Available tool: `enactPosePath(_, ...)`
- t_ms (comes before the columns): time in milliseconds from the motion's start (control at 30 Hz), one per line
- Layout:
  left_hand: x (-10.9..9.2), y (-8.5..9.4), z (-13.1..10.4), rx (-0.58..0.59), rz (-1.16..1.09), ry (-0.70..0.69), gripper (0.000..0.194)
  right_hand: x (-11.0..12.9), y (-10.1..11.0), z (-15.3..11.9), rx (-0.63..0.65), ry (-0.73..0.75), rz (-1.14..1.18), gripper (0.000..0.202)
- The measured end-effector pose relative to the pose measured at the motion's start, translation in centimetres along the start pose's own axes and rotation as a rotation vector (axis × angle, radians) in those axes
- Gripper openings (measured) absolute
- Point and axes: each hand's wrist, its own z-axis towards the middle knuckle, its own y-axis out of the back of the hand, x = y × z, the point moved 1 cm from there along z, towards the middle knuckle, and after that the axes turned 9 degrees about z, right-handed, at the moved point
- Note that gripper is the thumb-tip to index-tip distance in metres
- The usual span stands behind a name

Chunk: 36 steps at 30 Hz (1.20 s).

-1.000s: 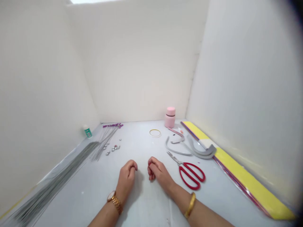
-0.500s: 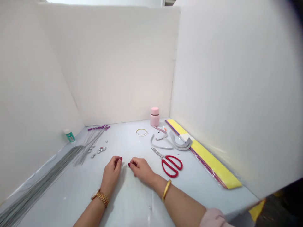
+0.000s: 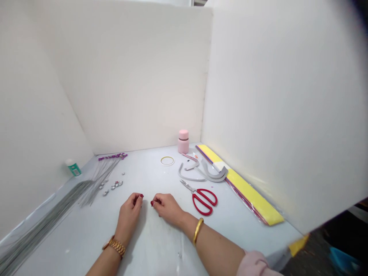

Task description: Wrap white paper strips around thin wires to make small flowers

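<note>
My left hand point(image 3: 130, 211) is over the middle of the table, thumb and fingers pinched together. A short gap to its right, my right hand point(image 3: 166, 207) has the same closed pinch. Whatever may be between the fingertips of either hand is too small to make out. Red-handled scissors point(image 3: 201, 197) lie just right of my right hand, blades pointing up and left. Several small silvery pieces point(image 3: 115, 186) lie beyond my left hand, near thin wire stems with purple tips point(image 3: 113, 156).
A bundle of grey wires point(image 3: 48, 218) runs along the left side, near a green-and-white bottle point(image 3: 74, 168). At the back are a tape ring point(image 3: 167, 161) and a pink jar point(image 3: 183, 142). Grey curved strips point(image 3: 214, 174) and a yellow paper pack point(image 3: 247, 188) lie right. White panels surround the table.
The whole view has shifted a little, so everything on the table appears further left. Both hands keep their pinch and stay close together.
</note>
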Motion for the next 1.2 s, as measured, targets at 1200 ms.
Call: enactPosePath(1200, 0.21, 0.03, 0.53, 0.045, -0.102, 0.034, 0.022, -0.02, -0.19, 0.34, 0.069, -0.079, 0.252, 0.015)
